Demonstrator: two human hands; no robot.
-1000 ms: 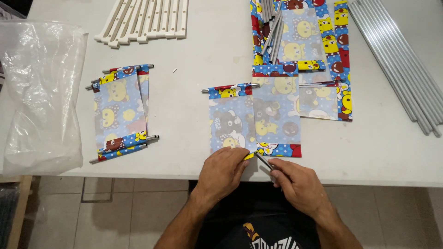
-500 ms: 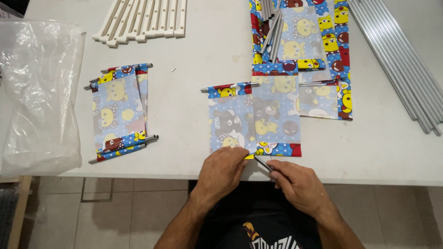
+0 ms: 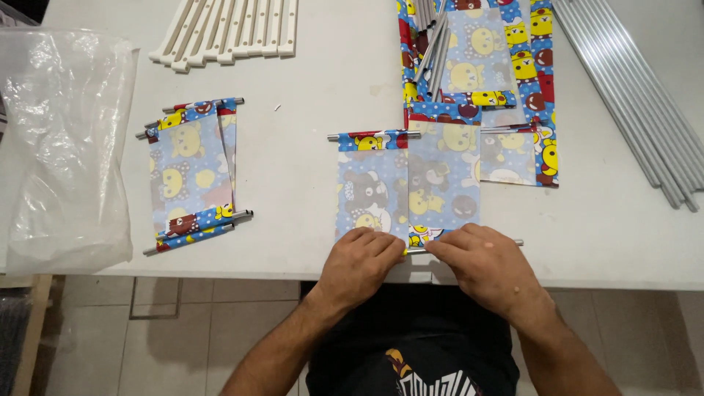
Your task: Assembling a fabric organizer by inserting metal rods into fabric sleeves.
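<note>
From the head camera, looking straight down at the white table (image 3: pixel 308 169): both hands sit at the near edge, working the bottom hem of a cartoon-print fabric panel (image 3: pixel 407 187). The left hand (image 3: pixel 359 260) is curled, fingers pressed down on the lower left corner of the panel. The right hand (image 3: pixel 488 264) is curled too, fingertips pinching at the hem where a thin metal rod (image 3: pixel 513 243) pokes out to the right; a short stretch of it also shows between the two hands. Whether the rod is fully gripped or only steadied, I cannot tell, the knuckles cover it. The panel's top hem already carries its own rod (image 3: pixel 334 136), ends sticking out.

So the step in hand looks like seating the bottom rod in its sleeve. My read: the next move calls for holding the fabric flat with the left while the right eases the rod along without bunching the hem.

Around them: a finished panel set (image 3: pixel 192 172) lies well to the left, rods at both ends. A clear plastic bag (image 3: pixel 66 147) sits at the far left. White slotted strips (image 3: pixel 227 29) lie at the top, a stack of printed fabric (image 3: pixel 477 59) at upper right, and a bundle of long metal tubes (image 3: pixel 631 95) runs along the right side.
</note>
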